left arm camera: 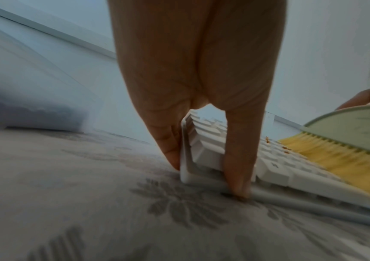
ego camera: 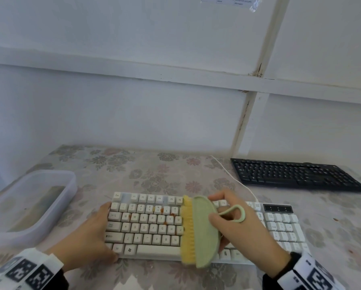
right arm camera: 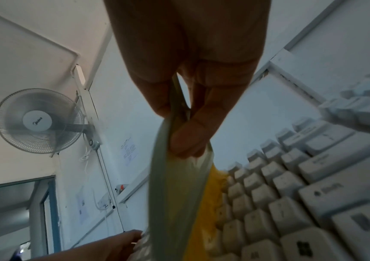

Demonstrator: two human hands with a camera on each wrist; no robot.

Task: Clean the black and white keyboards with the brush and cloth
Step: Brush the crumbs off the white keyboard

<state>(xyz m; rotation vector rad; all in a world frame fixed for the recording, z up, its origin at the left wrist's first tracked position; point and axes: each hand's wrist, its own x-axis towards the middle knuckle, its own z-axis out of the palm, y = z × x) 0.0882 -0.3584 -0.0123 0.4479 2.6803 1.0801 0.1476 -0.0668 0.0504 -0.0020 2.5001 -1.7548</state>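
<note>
The white keyboard lies across the near middle of the table, with orange-brown crumbs among its upper letter keys. My left hand grips its near-left corner, fingers against the left end and thumb on the front edge. My right hand grips the green brush by its back, tilted on edge. Its yellow bristles rest on the keys near the keyboard's middle. The black keyboard lies untouched at the back right. No cloth shows plainly.
A translucent plastic tub stands at the left, with something dull green inside. The white keyboard's cable runs back toward the wall. A flowered cloth covers the table, and the white wall rises just behind it.
</note>
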